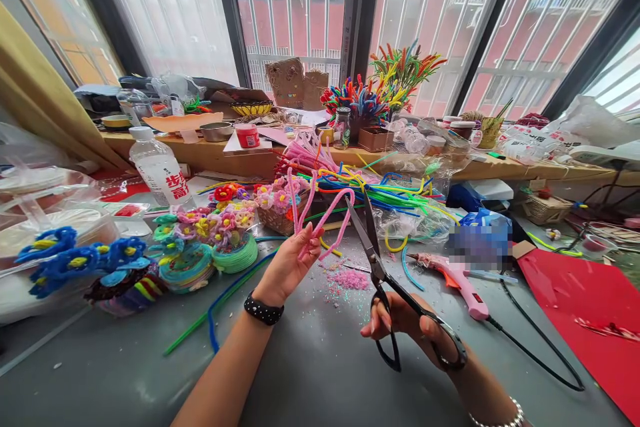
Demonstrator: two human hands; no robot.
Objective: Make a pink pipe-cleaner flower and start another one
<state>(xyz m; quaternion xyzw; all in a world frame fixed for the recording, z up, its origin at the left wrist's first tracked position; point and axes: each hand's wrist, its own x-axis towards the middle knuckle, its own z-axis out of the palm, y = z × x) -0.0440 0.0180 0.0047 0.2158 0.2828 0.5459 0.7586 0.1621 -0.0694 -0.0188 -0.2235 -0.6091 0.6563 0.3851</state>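
Between the thumb and fingers of my left hand (295, 260) is a bent pink pipe cleaner (336, 210), its loops rising above the fingertips. My right hand (407, 320) has its fingers through the handles of black scissors (376, 260). The scissor blades are parted and point up and away, with their tips beside the pipe cleaner's right-hand bend. Whether the blades touch it I cannot tell. Below the blades lies a small heap of pink fluff clippings (350, 279) on the grey table (320, 373).
On the right lie a pink glue gun (470, 290) with a black cord and red sheets (575, 307). Pipe-cleaner flower pots (235, 253) and a water bottle (160, 170) stand left. Behind are a pile of coloured pipe cleaners (385, 193) and a cluttered ledge (240, 163).
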